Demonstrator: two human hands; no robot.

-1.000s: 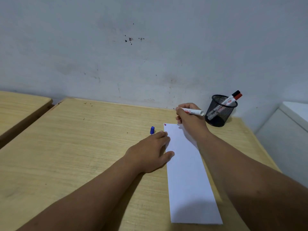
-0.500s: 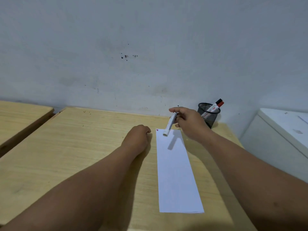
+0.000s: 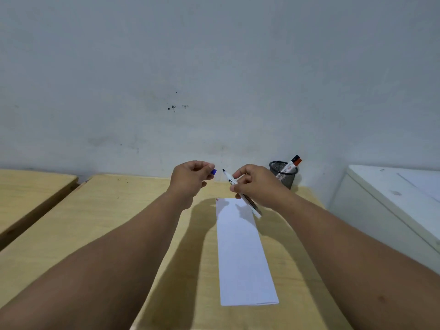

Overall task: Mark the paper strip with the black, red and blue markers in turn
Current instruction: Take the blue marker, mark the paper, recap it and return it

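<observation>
Both hands up above the table (image 3: 133,222), near the far end of the paper strip (image 3: 240,253). Left hand (image 3: 190,178) has its fingers (image 3: 209,168) pinched on the blue cap (image 3: 213,172). Right hand (image 3: 258,184) pinches the blue marker (image 3: 240,190) mid-barrel, bare tip aimed up and left at the cap, just apart from it. Strip lies flat along the table below the hands, small marks at its far left corner; too small to read colours for sure. Mesh cup (image 3: 283,173) by the wall holds the black and red markers (image 3: 293,163).

Looks like recapping. To do it well: line cap bore up with the barrel axis, slide straight on, push until it seats. Don't come in at an angle or the tip smears the fingers. Keep it all clear of the strip, then into the cup
</observation>
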